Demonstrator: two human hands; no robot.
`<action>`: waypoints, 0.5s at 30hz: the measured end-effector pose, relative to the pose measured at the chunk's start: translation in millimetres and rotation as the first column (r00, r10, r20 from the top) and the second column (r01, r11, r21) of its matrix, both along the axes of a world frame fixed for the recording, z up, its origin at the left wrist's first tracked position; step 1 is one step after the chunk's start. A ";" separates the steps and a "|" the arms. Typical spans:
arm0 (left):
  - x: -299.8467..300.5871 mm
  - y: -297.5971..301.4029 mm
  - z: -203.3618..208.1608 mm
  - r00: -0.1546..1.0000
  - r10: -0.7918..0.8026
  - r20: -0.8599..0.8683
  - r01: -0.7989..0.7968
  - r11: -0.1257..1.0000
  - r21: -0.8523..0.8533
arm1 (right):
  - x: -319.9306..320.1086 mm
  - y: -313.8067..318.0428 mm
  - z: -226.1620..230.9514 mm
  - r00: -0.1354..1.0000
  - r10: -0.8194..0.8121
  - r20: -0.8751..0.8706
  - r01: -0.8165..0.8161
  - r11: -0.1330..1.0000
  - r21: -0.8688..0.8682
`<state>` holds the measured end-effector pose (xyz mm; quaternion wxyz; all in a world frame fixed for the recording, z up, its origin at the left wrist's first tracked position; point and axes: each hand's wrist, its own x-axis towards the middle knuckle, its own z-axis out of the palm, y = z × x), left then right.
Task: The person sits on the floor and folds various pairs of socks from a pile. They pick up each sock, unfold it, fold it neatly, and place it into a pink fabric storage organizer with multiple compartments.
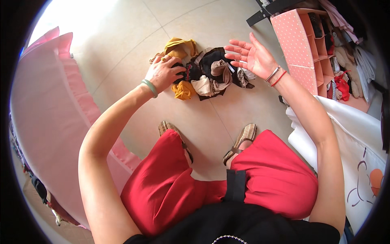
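A small heap of crumpled clothing lies on the floor ahead of my feet. In it are a mustard-yellow cloth (183, 90), a black piece (211, 63), a taupe one (219, 70) and a cream one (202, 86). My left hand (163, 73) is at the heap's left side, its fingers bent onto a black cloth with red trim (189, 73). Part of that cloth is hidden under the fingers. Above the heap's right end, my right hand (254, 57) is raised with fingers spread and nothing in it.
On the right stands a pink dotted organizer (298, 73) whose compartments hold assorted clothing. White fabric (345, 134) with a printed drawing hangs below it. Along the left runs a pink ruffled cover (48, 110). My woven shoes (245, 136) stand on the tiled floor (138, 44).
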<state>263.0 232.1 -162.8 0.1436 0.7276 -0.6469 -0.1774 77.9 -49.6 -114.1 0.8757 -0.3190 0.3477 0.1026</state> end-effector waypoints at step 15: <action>-1.1 -62.3 55.3 -0.364 0.360 -0.859 -0.374 0.788 0.489 | 39.1 50.7 16.9 0.942 0.326 0.076 -0.284 0.900 -0.332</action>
